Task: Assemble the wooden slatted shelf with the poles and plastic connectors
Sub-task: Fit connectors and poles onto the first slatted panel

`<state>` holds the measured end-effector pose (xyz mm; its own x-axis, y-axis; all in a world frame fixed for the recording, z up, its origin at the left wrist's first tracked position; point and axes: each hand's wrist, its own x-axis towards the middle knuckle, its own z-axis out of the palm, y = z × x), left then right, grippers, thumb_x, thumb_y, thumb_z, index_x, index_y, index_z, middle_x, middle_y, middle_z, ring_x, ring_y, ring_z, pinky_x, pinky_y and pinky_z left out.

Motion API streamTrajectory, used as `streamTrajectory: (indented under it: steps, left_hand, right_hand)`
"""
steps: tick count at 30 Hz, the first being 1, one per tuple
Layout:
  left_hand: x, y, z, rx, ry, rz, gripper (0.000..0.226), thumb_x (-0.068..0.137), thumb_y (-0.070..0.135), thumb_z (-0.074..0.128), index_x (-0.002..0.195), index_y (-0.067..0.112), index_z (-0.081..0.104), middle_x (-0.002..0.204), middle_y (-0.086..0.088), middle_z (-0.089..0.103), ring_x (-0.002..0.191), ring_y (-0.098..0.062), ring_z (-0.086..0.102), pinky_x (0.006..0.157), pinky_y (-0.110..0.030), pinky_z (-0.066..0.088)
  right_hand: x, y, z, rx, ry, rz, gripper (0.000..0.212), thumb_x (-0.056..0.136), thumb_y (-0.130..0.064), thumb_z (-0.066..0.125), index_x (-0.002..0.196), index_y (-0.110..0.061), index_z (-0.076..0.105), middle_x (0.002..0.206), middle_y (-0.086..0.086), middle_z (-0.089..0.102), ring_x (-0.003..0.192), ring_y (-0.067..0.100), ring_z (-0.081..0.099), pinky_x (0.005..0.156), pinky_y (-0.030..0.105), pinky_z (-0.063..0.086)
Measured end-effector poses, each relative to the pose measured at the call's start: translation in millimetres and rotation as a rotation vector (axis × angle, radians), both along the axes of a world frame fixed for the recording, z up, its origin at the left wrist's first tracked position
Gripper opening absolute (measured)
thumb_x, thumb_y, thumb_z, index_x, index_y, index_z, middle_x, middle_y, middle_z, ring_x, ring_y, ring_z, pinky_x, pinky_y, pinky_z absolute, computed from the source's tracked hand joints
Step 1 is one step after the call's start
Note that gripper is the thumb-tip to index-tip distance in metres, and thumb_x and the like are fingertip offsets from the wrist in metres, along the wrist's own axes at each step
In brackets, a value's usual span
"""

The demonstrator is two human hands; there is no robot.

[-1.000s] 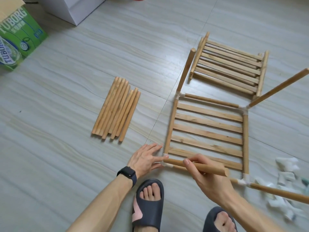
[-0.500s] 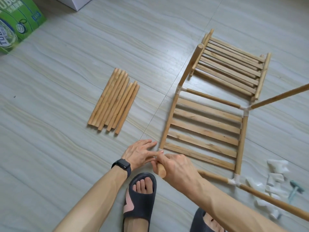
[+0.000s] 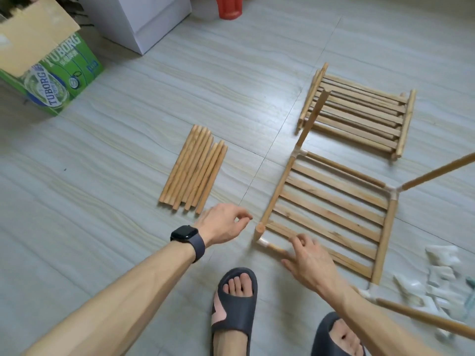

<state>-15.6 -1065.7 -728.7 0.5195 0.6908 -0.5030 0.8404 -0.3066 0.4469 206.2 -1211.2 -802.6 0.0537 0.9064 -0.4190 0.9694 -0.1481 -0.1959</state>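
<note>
The left hand (image 3: 223, 224) hovers low over the floor, fingers loosely curled with nothing in them, just at nine o'clock of the shelf's near-left corner. The right hand (image 3: 305, 260) lies with relaxed, spread fingers over the near rail. It is blurred, so I can't tell whether it touches.

Between them a near-left pole (image 3: 259, 231) stands up from a white connector (image 3: 263, 242), seen almost end-on. The shelf (image 3: 329, 209) lies flat on the floor, pale wood with five slats as far as I can count. It has four white corner joints, each with a pole rising from it: the far-left pole (image 3: 313, 116), far-right pole (image 3: 437, 173) and near-right pole (image 3: 424, 318) lean outward.

At ten o'clock from the hands lies a row of loose poles (image 3: 194, 170), too close-packed to count. At one o'clock sits a stack of slatted panels (image 3: 359, 114). At three o'clock there is a heap of spare connectors (image 3: 437, 278). Far off at ten o'clock is a green box (image 3: 59, 80).
</note>
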Motion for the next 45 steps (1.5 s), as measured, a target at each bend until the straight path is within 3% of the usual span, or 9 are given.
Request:
streamTrajectory:
  steps: [6,8,13,19,23,27,32,37,45]
  left_hand:
    - [48.5,0.6,90.1,-0.048,-0.188,-0.011,0.044,0.103,0.053,0.039,0.116,0.024,0.069,0.104,0.006,0.071,0.095,-0.016,0.067,0.087,-0.037,0.055]
    - [66.9,-10.7,99.5,-0.054,-0.214,-0.027,0.051,0.102,0.057,0.033,0.109,0.022,0.069,0.09,0.006,0.067,0.084,-0.016,0.066,0.08,-0.038,0.056]
    - [87.2,-35.9,79.2,0.101,-0.102,-0.067,0.057,0.099,0.06,0.023,0.083,0.022,0.063,0.091,-0.002,0.065,0.088,-0.025,0.062,0.084,-0.045,0.053]
    - [83.6,-35.3,65.8,0.161,-0.16,0.07,0.061,0.095,0.056,0.018,0.087,0.018,0.065,0.084,-0.001,0.065,0.081,-0.022,0.061,0.078,-0.044,0.052]
    - [82.9,-46.4,62.8,0.187,-0.164,0.086,0.045,0.098,0.041,0.03,0.089,0.017,0.066,0.09,-0.002,0.065,0.086,-0.025,0.059,0.08,-0.043,0.051]
    - [91.9,-52.7,63.6,0.187,-0.16,0.08,0.032,0.099,0.034,0.035,0.073,0.024,0.051,0.084,-0.003,0.06,0.082,-0.027,0.056,0.072,-0.036,0.047]
    - [98.1,-57.2,63.5,0.212,-0.144,0.081,0.029,0.099,0.033,0.037,0.079,0.02,0.053,0.086,-0.006,0.059,0.084,-0.031,0.052,0.074,-0.038,0.041]
    - [104.1,-59.5,67.7,0.221,-0.12,0.076,0.029,0.099,0.036,0.038,0.08,0.019,0.051,0.081,-0.005,0.052,0.082,-0.032,0.05,0.076,-0.038,0.042]
    - [97.3,-55.0,70.8,0.254,-0.044,0.022,0.036,0.095,0.041,0.036,0.087,0.019,0.063,0.081,-0.002,0.066,0.077,-0.025,0.062,0.073,-0.037,0.054]
  right_hand:
    - [-2.2,-35.2,-26.4,-0.028,-0.093,-0.049,0.043,0.095,-0.02,0.059,0.135,-0.024,0.045,0.118,0.003,0.053,0.096,0.019,0.051,0.074,0.03,0.044]
    - [-5.4,-33.7,-27.1,-0.027,-0.06,-0.064,0.044,0.096,-0.01,0.056,0.135,-0.022,0.042,0.12,0.006,0.052,0.1,0.021,0.049,0.078,0.031,0.046]
    - [-6.2,-24.1,-31.2,-0.118,-0.022,-0.111,0.041,0.095,-0.001,0.045,0.134,-0.015,0.04,0.134,0.013,0.046,0.115,0.032,0.048,0.093,0.038,0.048]
    - [-2.0,-27.0,-35.0,-0.076,0.017,-0.126,0.04,0.093,-0.001,0.051,0.13,-0.015,0.044,0.128,0.014,0.05,0.113,0.031,0.049,0.089,0.038,0.048]
    - [7.1,-32.0,-33.6,-0.033,0.007,-0.012,0.027,0.097,-0.003,0.045,0.122,-0.011,0.051,0.117,0.011,0.049,0.101,0.03,0.049,0.074,0.038,0.049]
    - [11.7,-24.9,-28.0,-0.035,0.011,0.084,0.024,0.098,-0.004,0.041,0.117,-0.007,0.056,0.111,0.012,0.053,0.099,0.031,0.052,0.068,0.038,0.046]
    - [15.5,-25.7,-28.3,-0.068,-0.007,0.125,0.017,0.096,-0.007,0.044,0.11,-0.007,0.054,0.11,0.012,0.052,0.099,0.033,0.05,0.064,0.04,0.046]
    - [15.2,-21.8,-8.4,-0.139,-0.032,0.115,0.022,0.095,-0.01,0.047,0.115,-0.012,0.056,0.113,0.01,0.055,0.102,0.033,0.055,0.073,0.041,0.051]
    - [62.8,-49.1,147.3,-0.052,-0.111,-0.205,0.055,0.098,-0.058,0.039,0.145,-0.029,0.044,0.14,0.007,0.055,0.127,0.031,0.049,0.099,0.047,0.044]
